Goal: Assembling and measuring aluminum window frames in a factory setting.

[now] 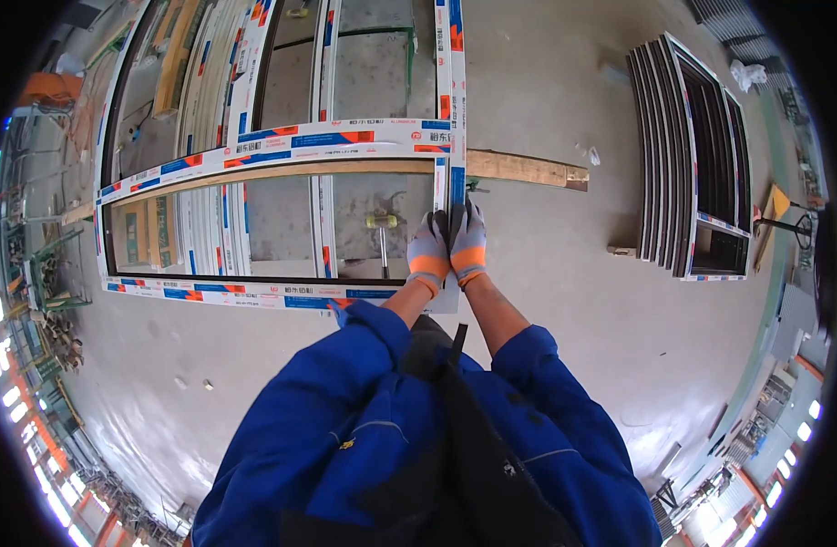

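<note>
A large window frame [282,139], its bars covered in white, blue and red printed film, lies in front of me. My left hand [427,248] and my right hand [469,244], both in grey and orange work gloves with dark fingertips, are side by side on its right-hand bar near the close corner. The left hand grips from the inner side and the right from the outer side. Their fingertips are partly hidden against the bar. Through the opening left of my hands shows a mallet [382,221] with a yellowish head and metal handle.
A wooden beam [528,170] runs under the frame and sticks out on the right. Long wrapped profiles [204,228] lie beneath. At the right stands a row of dark frames [664,164]. Crumpled white plastic [747,75] lies beyond them, at the far right.
</note>
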Motion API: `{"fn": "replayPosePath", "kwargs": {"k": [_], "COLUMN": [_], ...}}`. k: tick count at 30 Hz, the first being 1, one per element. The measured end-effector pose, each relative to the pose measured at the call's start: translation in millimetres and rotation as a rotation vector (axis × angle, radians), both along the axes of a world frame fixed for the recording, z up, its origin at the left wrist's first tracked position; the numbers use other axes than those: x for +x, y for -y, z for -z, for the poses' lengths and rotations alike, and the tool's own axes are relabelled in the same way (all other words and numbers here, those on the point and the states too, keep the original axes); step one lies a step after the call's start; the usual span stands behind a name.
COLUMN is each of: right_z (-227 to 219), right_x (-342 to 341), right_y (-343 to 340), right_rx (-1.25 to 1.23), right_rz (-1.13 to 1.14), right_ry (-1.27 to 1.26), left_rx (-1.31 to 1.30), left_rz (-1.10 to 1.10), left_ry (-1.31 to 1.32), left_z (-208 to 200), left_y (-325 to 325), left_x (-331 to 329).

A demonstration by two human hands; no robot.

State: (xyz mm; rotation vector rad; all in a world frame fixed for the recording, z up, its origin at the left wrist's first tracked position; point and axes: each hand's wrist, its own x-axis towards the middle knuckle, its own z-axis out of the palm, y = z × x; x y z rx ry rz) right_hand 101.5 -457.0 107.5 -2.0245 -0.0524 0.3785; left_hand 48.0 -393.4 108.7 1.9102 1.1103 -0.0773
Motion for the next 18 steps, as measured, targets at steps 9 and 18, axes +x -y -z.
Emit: {"fn": "replayPosePath", "kwargs": {"k": [9, 18], "right_z": [-36, -21], "right_x": [51, 73], "right_y": [-42, -55], "right_rx": [-0.193, -0.413], "right_rz": [-0.052, 0.001], "right_ry": [-0.114, -0.077], "left_rx": [-0.739, -1.031], "left_rz": [-0.254, 0.276], "left_ry": [0.470, 0.175], "left_z": [47, 26], "left_y": [-28, -84], "left_x": [-7, -7]}}
